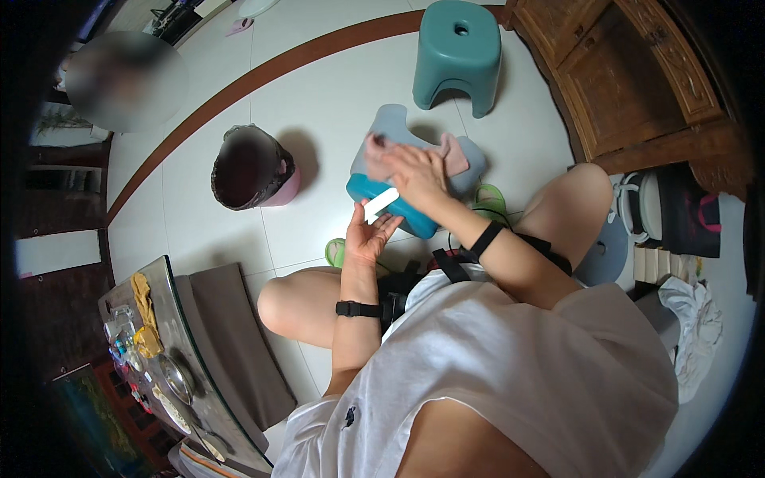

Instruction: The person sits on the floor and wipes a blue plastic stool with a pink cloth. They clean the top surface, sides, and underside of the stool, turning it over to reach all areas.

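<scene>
Palm up, my left hand point(371, 237) holds the near end of a smooth white bar point(381, 202) between thumb and fingers. What kind of thing the bar is, I cannot make out. My right hand point(421, 177) is just beyond it, slightly blurred, gripping a pink cloth point(455, 156) that hangs out on both sides of the fingers. The bar's far end comes close to the right hand; whether the cloth touches it is hidden. Below both hands, between my legs, a blue and grey plastic stool point(419, 223) appears to lie on its side.
A teal stool point(460, 48) stands ahead. To the left is a pink bin point(284, 188) with a black liner. A glass-topped table point(191, 319) with dishes and cloths is at the lower left, beside a grey bench point(239, 334). A carved wooden cabinet point(621, 88) stands right.
</scene>
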The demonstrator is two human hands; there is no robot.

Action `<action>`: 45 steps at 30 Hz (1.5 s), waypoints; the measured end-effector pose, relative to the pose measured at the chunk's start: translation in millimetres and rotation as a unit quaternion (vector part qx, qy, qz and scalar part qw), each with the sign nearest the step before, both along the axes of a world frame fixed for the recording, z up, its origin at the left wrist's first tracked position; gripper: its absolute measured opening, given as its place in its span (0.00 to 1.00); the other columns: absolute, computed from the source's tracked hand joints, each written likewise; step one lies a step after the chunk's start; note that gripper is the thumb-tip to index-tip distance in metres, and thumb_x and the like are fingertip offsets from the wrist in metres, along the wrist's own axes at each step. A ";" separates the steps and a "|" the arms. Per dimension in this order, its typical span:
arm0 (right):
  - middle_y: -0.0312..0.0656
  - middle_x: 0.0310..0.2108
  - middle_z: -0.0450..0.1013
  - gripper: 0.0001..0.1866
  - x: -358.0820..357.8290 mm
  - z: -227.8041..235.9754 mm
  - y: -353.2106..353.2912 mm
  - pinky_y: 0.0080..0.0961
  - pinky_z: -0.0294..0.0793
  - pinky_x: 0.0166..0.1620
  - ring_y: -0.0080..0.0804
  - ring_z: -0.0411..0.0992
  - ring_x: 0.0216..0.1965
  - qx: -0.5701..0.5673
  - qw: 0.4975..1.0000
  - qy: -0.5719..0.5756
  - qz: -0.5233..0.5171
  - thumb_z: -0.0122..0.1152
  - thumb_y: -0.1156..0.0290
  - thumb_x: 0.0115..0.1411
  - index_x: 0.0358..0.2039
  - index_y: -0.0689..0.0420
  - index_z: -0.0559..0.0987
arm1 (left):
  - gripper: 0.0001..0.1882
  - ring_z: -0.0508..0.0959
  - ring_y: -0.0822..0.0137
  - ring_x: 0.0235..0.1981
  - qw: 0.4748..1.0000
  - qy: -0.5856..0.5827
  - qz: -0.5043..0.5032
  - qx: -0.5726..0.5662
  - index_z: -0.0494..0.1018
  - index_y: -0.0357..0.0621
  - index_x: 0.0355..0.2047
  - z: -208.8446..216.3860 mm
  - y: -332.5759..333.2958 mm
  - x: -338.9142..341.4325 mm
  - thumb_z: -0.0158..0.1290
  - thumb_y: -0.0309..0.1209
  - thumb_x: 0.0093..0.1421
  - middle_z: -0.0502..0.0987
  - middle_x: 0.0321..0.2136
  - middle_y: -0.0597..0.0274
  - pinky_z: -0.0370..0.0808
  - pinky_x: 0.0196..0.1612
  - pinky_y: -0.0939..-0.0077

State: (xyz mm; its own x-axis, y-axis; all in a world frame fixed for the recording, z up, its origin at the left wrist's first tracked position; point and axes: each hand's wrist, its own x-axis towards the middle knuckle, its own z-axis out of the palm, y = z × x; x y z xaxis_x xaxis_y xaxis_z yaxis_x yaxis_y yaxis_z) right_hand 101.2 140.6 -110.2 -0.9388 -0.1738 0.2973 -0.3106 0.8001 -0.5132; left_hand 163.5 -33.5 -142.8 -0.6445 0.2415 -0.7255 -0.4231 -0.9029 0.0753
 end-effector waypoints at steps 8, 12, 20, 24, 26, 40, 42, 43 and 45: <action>0.35 0.54 0.71 0.22 25.3 -0.5 18.8 0.46 0.58 0.57 0.36 0.63 0.59 0.060 0.994 -0.022 0.084 0.57 0.70 0.55 0.52 0.41 0.77 | 0.25 0.44 0.37 0.68 1.000 0.005 0.009 0.027 0.66 0.57 0.55 -11.4 -0.9 -8.5 0.57 0.47 0.60 0.37 0.67 0.39 0.59 0.60 0.29; 0.34 0.56 0.71 0.22 47.8 6.3 8.9 0.44 0.56 0.59 0.33 0.65 0.58 0.054 0.983 -0.060 0.162 0.57 0.70 0.55 0.51 0.39 0.79 | 0.23 0.43 0.38 0.68 0.989 0.135 -0.052 0.044 0.66 0.53 0.54 -25.5 -8.2 -10.9 0.56 0.45 0.62 0.38 0.67 0.38 0.59 0.60 0.27; 0.39 0.58 0.67 0.26 -14.5 -11.6 70.7 0.44 0.59 0.60 0.47 0.63 0.57 -0.015 0.977 -0.133 -0.165 0.55 0.67 0.57 0.58 0.39 0.72 | 0.16 0.47 0.30 0.65 0.998 -0.065 0.015 -0.003 0.70 0.54 0.47 -5.7 3.7 -24.8 0.55 0.44 0.62 0.46 0.65 0.35 0.63 0.57 0.26; 0.41 0.57 0.68 0.26 -6.4 -14.3 71.6 0.38 0.63 0.59 0.50 0.64 0.54 -0.075 0.980 -0.102 -0.156 0.49 0.77 0.58 0.57 0.43 0.73 | 0.19 0.48 0.30 0.65 0.999 -0.016 -0.011 -0.043 0.68 0.53 0.50 -4.8 9.5 -22.1 0.54 0.45 0.63 0.47 0.64 0.35 0.63 0.58 0.29; 0.43 0.56 0.69 0.25 17.4 -18.3 52.6 0.40 0.63 0.60 0.48 0.64 0.56 -0.079 0.989 -0.099 -0.073 0.47 0.80 0.55 0.53 0.49 0.76 | 0.20 0.49 0.31 0.65 1.000 -0.021 -0.009 -0.016 0.67 0.52 0.51 -15.0 1.1 -23.6 0.54 0.45 0.63 0.47 0.64 0.35 0.64 0.58 0.30; 0.45 0.60 0.66 0.24 24.6 27.9 44.1 0.41 0.55 0.65 0.46 0.57 0.64 -0.091 0.988 -0.118 -0.029 0.56 0.73 0.53 0.52 0.49 0.77 | 0.25 0.58 0.38 0.61 0.977 0.088 -0.177 -0.082 0.66 0.49 0.54 0.3 19.1 -14.4 0.59 0.44 0.60 0.55 0.59 0.39 0.71 0.55 0.42; 0.43 0.61 0.65 0.24 45.2 34.4 28.3 0.47 0.51 0.66 0.44 0.56 0.66 -0.056 0.992 -0.105 0.045 0.57 0.71 0.53 0.53 0.48 0.77 | 0.26 0.68 0.50 0.54 0.960 0.111 -0.222 -0.132 0.66 0.44 0.55 1.7 22.8 -12.4 0.58 0.43 0.61 0.67 0.52 0.48 0.76 0.52 0.53; 0.43 0.62 0.65 0.24 48.0 34.8 24.6 0.50 0.49 0.66 0.43 0.55 0.67 -0.038 0.991 -0.099 0.079 0.57 0.71 0.54 0.53 0.47 0.77 | 0.26 0.71 0.55 0.51 0.948 0.154 -0.220 -0.170 0.66 0.41 0.56 18.5 29.8 -7.0 0.56 0.40 0.62 0.69 0.51 0.54 0.77 0.51 0.54; 0.37 0.64 0.62 0.23 37.9 28.7 26.1 0.55 0.45 0.66 0.39 0.52 0.68 0.054 0.993 -0.043 0.098 0.58 0.66 0.54 0.53 0.42 0.78 | 0.24 0.73 0.60 0.50 0.930 0.165 -0.240 -0.225 0.66 0.42 0.56 34.0 35.7 -7.7 0.55 0.38 0.63 0.72 0.48 0.59 0.78 0.50 0.57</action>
State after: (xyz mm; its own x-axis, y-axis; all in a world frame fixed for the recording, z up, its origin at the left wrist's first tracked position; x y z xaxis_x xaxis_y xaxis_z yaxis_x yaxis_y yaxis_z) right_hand 139.2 166.7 -81.5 -0.9048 -0.3821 0.1879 -0.4248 0.7798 -0.4598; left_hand 155.8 2.2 -108.8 -0.7464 0.2779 -0.6047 -0.6557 -0.4621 0.5971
